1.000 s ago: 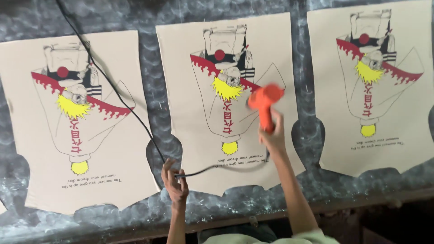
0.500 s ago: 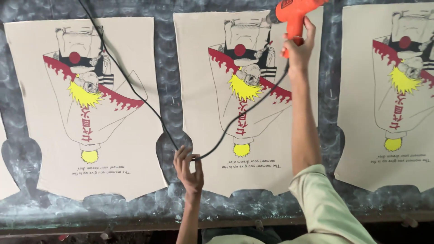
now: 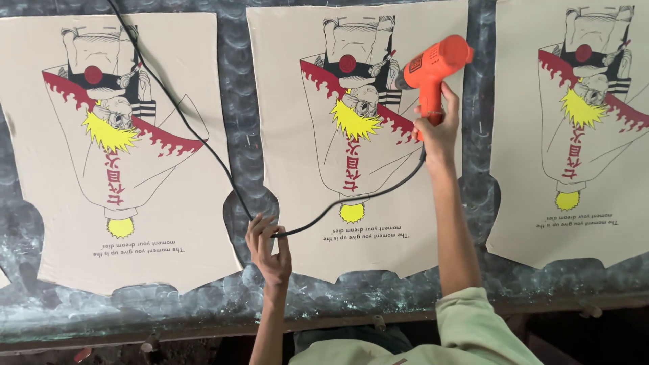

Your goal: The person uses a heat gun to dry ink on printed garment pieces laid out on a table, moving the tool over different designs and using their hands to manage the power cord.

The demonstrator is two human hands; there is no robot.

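Observation:
My right hand point(image 3: 438, 128) grips the handle of an orange heat gun point(image 3: 433, 64), held over the upper right of the middle beige fabric panel point(image 3: 284, 149) with its nozzle facing left toward the printed figure. The gun's black cord point(image 3: 203, 145) loops down from the handle to my left hand point(image 3: 267, 247), which is closed around it near the panel's lower left corner, then runs up and away to the top left across the left fabric panel point(image 3: 47, 203).
Three beige fabric panels with the same red, yellow and black printed figure lie side by side on a dark, stained work surface point(image 3: 236, 88); the right panel point(image 3: 527, 169) runs past the frame edge. The table's front edge point(image 3: 135, 331) crosses the bottom.
My right hand carried the heat gun from mid-panel up toward the panel's top, then slightly down again. The view has drifted left. My left hand keeps hold of the cord.

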